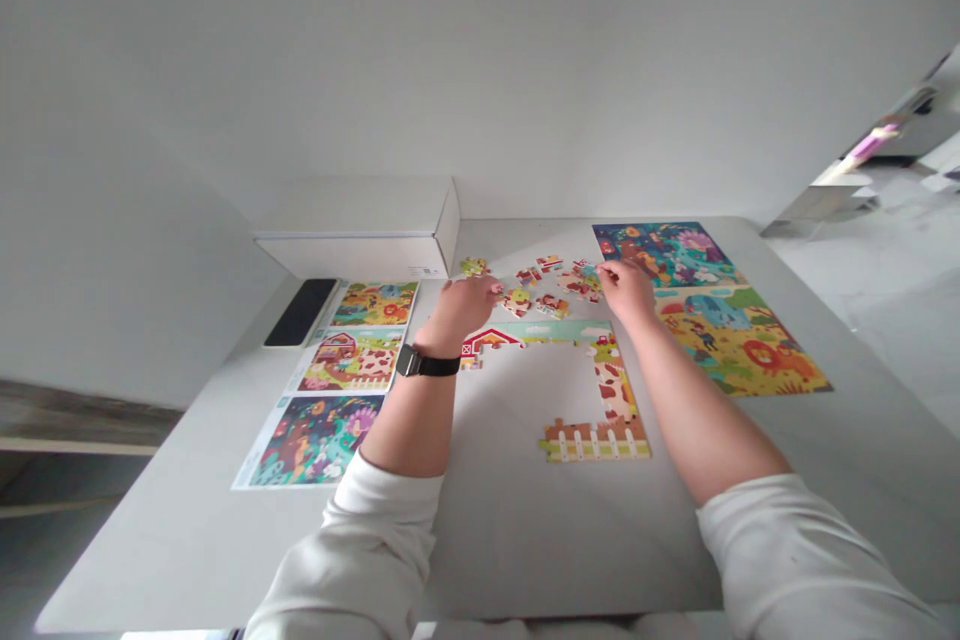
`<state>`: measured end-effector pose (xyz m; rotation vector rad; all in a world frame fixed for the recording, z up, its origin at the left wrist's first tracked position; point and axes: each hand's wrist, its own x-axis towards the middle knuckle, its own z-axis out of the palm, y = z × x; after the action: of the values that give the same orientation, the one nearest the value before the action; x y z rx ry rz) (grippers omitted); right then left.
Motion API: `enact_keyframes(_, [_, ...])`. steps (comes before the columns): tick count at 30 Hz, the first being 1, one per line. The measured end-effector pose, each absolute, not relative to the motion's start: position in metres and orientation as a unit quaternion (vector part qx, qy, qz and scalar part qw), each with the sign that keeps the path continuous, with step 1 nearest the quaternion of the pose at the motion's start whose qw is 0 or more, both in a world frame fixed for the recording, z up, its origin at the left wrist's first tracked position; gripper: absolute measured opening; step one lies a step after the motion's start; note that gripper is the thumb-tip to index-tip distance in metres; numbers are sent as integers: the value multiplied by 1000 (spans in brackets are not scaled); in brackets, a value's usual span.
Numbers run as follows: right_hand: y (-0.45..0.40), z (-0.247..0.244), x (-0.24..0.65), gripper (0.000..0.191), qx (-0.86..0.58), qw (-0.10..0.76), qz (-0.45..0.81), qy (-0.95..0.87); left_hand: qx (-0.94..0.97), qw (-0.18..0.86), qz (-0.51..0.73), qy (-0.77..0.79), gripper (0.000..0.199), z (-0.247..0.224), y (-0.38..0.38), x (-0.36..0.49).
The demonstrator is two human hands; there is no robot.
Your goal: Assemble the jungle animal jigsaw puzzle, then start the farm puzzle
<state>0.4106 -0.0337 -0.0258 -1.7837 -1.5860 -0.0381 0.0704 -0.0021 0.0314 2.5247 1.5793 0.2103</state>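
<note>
Loose puzzle pieces lie in a scattered group near the back of the table. At the left side of that group is my left hand, fingers curled over something I cannot make out. My right hand is at the group's right edge, thumb and fingers pinched together at a small piece. Nearer to me sits a partly joined puzzle, with a top strip showing a red barn roof, a right side with a spotted cow and a bottom right strip with a white fence.
A white box stands at the back left, with a black phone before it. A printed picture sheet lies left of my left forearm. Two finished puzzles lie at the right, partly beside my right forearm.
</note>
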Motion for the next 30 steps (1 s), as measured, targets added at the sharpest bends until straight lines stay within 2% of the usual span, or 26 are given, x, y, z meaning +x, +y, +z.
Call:
enact_keyframes(4, [-33,-29,410,27,-678,366,-6,-637,834,84,86,538,50,23,13,54])
enact_keyframes(8, [-33,-33,410,24,-664,349,4,-662,842,80,64,529,39,12,17,55])
enact_keyframes(16, [-32,-37,410,27,-665,325,15,-672,784,92,47,612,34,23,16,49])
enact_keyframes(19, [-33,-36,408,27,-670,320,14,-670,774,99,55,623,39,24,18,41])
enact_keyframes(23, [-34,-35,407,25,-674,320,18,-666,776,110,59,618,35,20,21,38])
enact_keyframes(30, [-33,-34,409,26,-679,314,32,-663,743,102,24,661,47,9,30,26])
